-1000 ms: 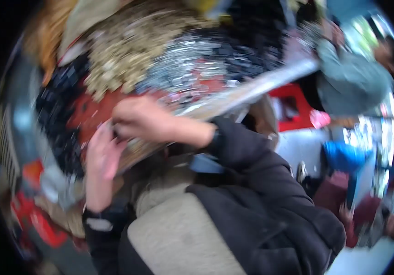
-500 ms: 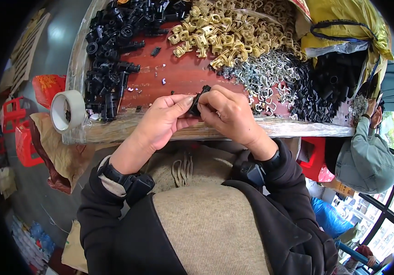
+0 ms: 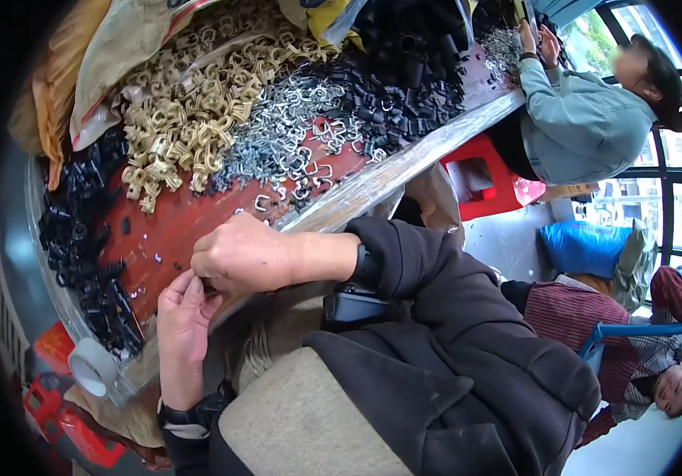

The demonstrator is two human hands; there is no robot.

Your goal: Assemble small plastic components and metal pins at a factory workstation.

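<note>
Above the near edge of the table, my left hand and my right hand meet, both with closed fingers. Between them is a small black plastic part, seen half a second ago and now almost wholly covered by my fingers. My right hand lies over the top, its knuckles facing up; the left pinches from below. Beyond them are heaps of beige plastic clips, bent metal clips and small black pieces. Black tubular fittings lie along the left side.
A tape roll stands at the table's left corner. Sacks lie at the back. On the right a person in a light green jacket works at the same table, near a red stool. Another person in a red striped top holds a blue bar.
The view has swung to the right, so the table now runs slantwise and a second person shows at the right. My hands stay together, and the black part has become hidden between them.
</note>
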